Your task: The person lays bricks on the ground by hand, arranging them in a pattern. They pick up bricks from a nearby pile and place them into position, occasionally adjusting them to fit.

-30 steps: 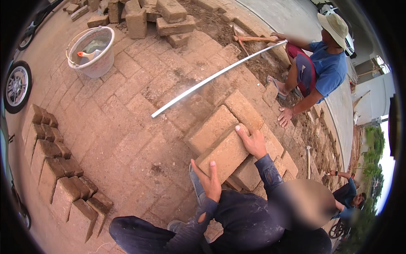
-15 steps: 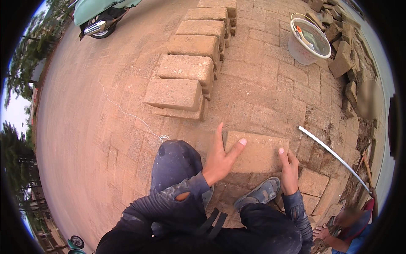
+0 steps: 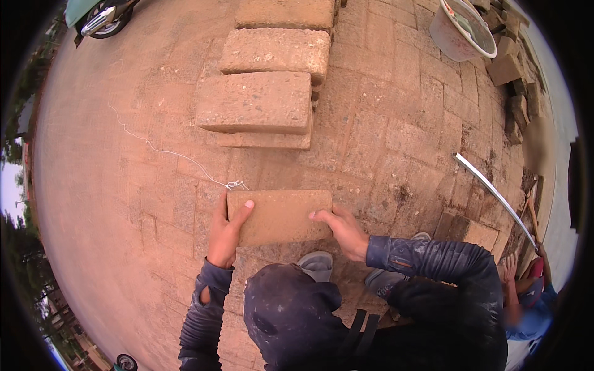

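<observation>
A tan rectangular paving brick [image 3: 281, 216] is held level between my two hands, in front of my knees. My left hand [image 3: 228, 232] grips its left end, thumb on the top face. At the opposite end my right hand [image 3: 345, 230] clasps it, thumb also on top; the other fingers are partly hidden by the brick. Just beyond lies a row of stacked paving bricks [image 3: 257, 102], running away from me. White string [image 3: 185, 159] trails over the paving, its tangled end close to the brick's far left corner.
A whitish bucket [image 3: 461, 34] with things inside stands at the far right, near piled broken bricks [image 3: 504, 62]. A pale metal bar [image 3: 492, 188] lies at the right. Another person [image 3: 532, 303] is at the lower right. A green scooter [image 3: 102, 18] is parked at the far left.
Both hands have carried the brick leftward, from right of my knee to in front of it, beside the string. My view has shifted too, bringing the brick row nearer.
</observation>
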The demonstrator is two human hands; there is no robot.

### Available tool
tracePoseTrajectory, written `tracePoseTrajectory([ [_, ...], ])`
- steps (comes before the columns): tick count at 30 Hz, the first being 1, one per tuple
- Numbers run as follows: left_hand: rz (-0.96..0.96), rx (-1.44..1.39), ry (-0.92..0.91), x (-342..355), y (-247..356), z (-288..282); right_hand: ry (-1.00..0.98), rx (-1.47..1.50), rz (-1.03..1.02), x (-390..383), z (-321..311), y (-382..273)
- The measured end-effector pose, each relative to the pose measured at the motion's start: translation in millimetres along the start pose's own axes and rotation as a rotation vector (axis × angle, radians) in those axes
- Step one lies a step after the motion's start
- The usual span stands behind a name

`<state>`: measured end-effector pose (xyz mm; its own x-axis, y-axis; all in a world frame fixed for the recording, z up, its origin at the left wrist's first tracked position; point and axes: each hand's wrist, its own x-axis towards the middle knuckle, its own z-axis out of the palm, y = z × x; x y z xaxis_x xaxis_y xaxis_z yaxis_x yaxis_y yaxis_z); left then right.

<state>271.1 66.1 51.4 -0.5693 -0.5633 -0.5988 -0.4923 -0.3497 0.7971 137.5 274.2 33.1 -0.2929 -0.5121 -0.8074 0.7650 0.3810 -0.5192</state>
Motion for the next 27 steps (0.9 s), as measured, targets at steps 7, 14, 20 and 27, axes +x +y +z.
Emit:
tracePoseTrajectory([
  [7, 0.054, -0.126, -0.08, 105.5, -71.6, -48.0, 0.165, -0.195, -0.179, 80.0, 11.2, 20.7],
  [14, 0.336, 0.549, 0.655, 153.0, -116.5, -2.4, -0.009, -0.492, -0.393, 110.2, -44.6, 12.1],
  [20, 0.317, 0.686, 0.743, 150.3, -119.7, 1.1, 0.423, -0.726, -0.301, -13.9, -175.8, -12.6],
  [27, 0.331, 0.832, 0.774, 178.8, -128.1, -28.9, 0.959, -0.859, -0.245, -181.3, -319.6, 23.7],
])
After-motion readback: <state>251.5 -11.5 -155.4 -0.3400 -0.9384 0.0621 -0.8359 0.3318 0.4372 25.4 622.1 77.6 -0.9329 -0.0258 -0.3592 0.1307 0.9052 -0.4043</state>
